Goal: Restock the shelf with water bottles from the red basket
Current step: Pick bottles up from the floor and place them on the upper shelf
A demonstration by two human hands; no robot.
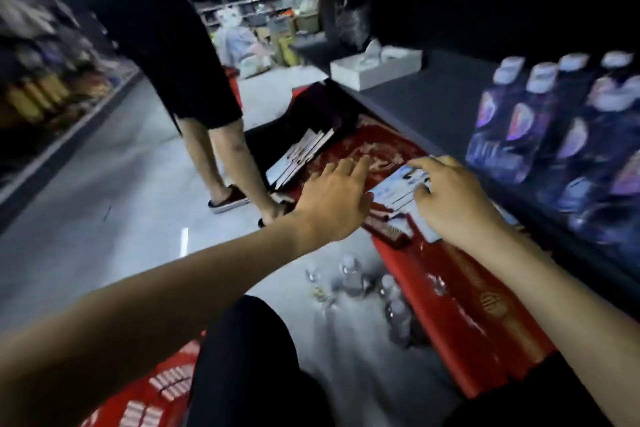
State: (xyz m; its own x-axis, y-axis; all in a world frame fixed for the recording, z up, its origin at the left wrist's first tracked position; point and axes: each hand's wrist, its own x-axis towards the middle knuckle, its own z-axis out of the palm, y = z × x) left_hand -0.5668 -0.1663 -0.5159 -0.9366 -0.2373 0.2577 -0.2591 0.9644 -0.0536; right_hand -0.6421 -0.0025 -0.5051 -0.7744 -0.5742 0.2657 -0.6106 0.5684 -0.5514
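While over red basket (467,315), right grip (453,198) round packet (394,189).

dim aisle, dark shelf recess, heavy motion blur, wide-angle bending at edges

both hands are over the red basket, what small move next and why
Probably bring the left hand in under the blue-and-white pack and lift it with both hands toward the shelf. The right hand grips the pack over the red basket, while the left hand is open beside it, holding nothing.

Basket (478,333) red; shelf bottles (519,128) dark, purple labels, white caps; pack (394,188) pale blue.
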